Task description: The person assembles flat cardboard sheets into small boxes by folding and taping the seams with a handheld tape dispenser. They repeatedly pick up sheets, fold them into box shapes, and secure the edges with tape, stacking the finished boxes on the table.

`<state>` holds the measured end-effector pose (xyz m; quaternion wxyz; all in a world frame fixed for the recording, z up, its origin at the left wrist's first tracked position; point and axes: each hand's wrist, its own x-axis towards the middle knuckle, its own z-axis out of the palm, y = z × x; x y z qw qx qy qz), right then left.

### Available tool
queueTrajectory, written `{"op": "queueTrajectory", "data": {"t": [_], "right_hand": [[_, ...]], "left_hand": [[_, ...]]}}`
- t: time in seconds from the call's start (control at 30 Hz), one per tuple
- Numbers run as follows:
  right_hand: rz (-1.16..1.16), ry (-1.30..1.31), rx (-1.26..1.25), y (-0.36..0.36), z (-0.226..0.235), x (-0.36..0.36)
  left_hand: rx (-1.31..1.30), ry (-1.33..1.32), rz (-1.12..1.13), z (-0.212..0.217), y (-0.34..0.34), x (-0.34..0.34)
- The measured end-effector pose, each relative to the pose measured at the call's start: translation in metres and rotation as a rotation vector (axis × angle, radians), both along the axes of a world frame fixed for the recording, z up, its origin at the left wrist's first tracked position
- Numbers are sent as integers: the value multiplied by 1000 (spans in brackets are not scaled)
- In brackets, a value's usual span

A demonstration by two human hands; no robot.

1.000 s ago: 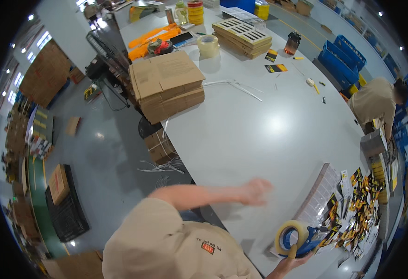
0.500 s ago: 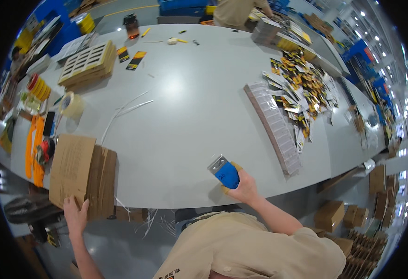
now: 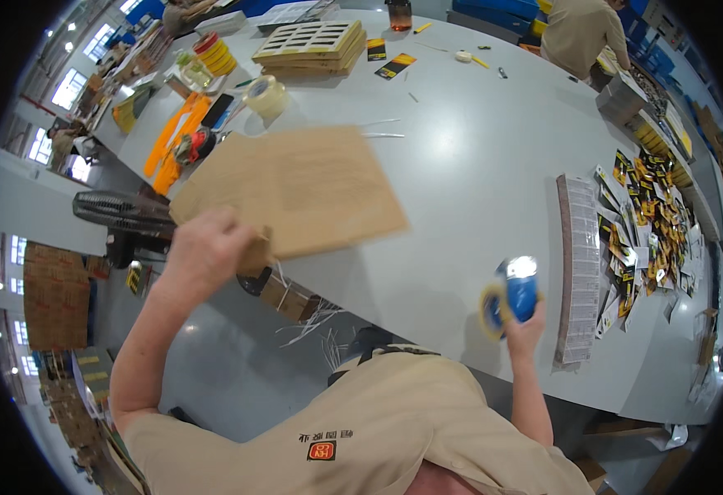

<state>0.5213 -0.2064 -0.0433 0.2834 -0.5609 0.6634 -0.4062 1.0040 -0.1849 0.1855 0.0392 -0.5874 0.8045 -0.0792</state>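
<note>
My left hand [image 3: 204, 252] grips the near left edge of a flattened cardboard box [image 3: 312, 190]. The brown sheet is raised and slightly blurred, lying across the left part of the view and covering the spot under it. In my right hand [image 3: 526, 326] is a blue tape dispenser [image 3: 520, 285] with a metal front and a yellowish tape roll at its side. It is above the table's near edge, left of a long wrapped bundle [image 3: 577, 272].
A heap of black, yellow and white packets [image 3: 650, 223] spreads at the right. Beyond the cardboard are a clear tape roll [image 3: 266, 97], a phone [image 3: 218, 110], an orange strap [image 3: 171, 144] and stacked card trays [image 3: 312, 45]. A black fan [image 3: 122, 210] stands left of the table.
My left hand has lifted a flattened box from the stack and swung it rightward over the table. The view has turned left. The tape dispenser stays in my right hand, now tipped more upright.
</note>
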Motion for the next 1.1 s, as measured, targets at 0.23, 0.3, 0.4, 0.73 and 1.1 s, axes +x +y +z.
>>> {"op": "queueTrajectory", "data": {"t": [0.23, 0.3, 0.4, 0.73, 1.1], "right_hand": [[-61, -595, -305, -107, 62, 51], [0, -621, -163, -107, 50, 77], [117, -668, -160, -93, 11, 118], [-106, -507, -139, -39, 97, 30], [765, -170, -179, -20, 138, 55]], "left_hand": [[395, 518, -20, -37, 12, -121], [275, 786, 260, -59, 6, -126], [551, 1435, 671, -86, -7, -112], [618, 966, 402, -149, -32, -97], [-177, 680, -566, -183, -26, -81]]}}
